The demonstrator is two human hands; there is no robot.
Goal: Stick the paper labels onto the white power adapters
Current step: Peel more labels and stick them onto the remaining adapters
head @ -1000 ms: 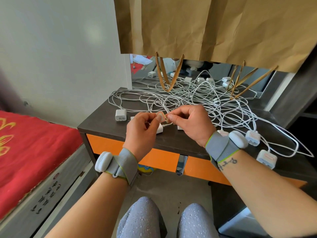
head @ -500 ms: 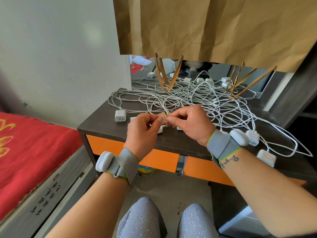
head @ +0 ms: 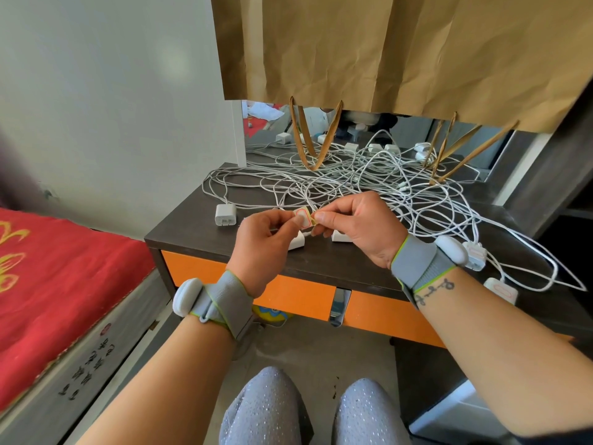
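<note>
A small white paper label [head: 304, 217] with a red outline is held above the dark desk [head: 321, 261]. My left hand [head: 264, 242] pinches its left side, and my right hand [head: 356, 224] pinches its right edge, where a brownish backing shows. Under my hands lie two white power adapters, one [head: 296, 243] below the left fingers and one [head: 340, 236] below the right. Another adapter [head: 225, 214] lies at the desk's left. At the right, two adapters [head: 476, 254] [head: 501, 290] carry red-outlined labels.
A tangle of white cables [head: 369, 184] covers the back and right of the desk. Brown paper bags [head: 401, 49] hang above it, handles dangling over the cables. Orange drawers [head: 301, 297] front the desk. A red-covered bed [head: 57, 277] stands at the left.
Both hands have risen slightly with the label between them. The label's white face with its red outline now shows more fully between the fingers.
</note>
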